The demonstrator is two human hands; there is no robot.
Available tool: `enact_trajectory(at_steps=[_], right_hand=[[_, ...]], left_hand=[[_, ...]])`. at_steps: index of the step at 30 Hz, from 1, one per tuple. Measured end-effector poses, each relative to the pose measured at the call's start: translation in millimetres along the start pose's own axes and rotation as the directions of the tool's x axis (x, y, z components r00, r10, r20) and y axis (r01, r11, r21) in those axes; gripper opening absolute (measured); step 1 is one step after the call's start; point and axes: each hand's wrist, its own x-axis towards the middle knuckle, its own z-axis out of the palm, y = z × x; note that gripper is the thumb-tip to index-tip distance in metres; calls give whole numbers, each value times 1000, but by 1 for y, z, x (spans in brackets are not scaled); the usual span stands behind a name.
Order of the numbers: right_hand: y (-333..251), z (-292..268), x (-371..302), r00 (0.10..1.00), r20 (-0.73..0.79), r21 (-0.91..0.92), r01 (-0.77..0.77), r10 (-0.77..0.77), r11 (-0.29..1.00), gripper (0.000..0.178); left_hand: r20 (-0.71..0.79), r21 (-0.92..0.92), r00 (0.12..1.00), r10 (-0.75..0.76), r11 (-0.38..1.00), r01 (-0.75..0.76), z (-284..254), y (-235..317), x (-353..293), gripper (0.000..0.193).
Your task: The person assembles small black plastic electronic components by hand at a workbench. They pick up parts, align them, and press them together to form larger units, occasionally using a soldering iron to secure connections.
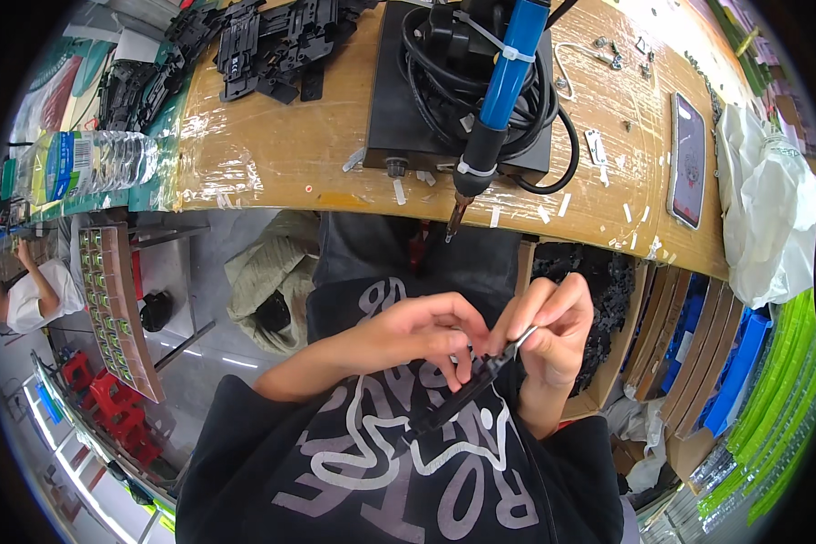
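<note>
A long black plastic part [453,399] slants across in front of my chest. My left hand [408,334] has its fingers curled at the upper end of this part, with thumb and fingertips gripping it. Close beside it, my right hand [553,331] is pinched around a thin, pale strip-like piece [523,338], which meets the part's upper end. Whether that piece is a tool or a strip of material cannot be made out. My fingers partly hide where the two touch.
A blue-handled soldering iron [508,82] hangs tip-down over the table edge, above a black box [390,136] with coiled cable. Black plastic parts [281,45], a water bottle [91,165], a phone [688,161] and a white bag [762,199] lie around. A carton of black pieces [598,317] stands below.
</note>
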Motion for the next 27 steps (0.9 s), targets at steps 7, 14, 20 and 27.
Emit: enact_trajectory(at_steps=[7, 14, 20, 27], right_hand=[[11, -17, 5, 972, 231, -273, 106, -42, 956, 28], [23, -19, 0, 990, 117, -238, -48, 78, 970, 31], [26, -20, 0, 906, -238, -233, -404, 352, 884, 30], [28, -12, 0, 828, -194, -150, -555, 527, 818, 23]], left_hand=[[50, -165, 995, -90, 982, 97, -4, -16, 5, 44], [-135, -92, 991, 4, 996, -17, -2, 1, 2, 20], [-464, 376, 781, 417, 891, -253, -10, -6, 5, 15], [-509, 448, 709, 488, 854, -266, -19, -5, 11, 17]])
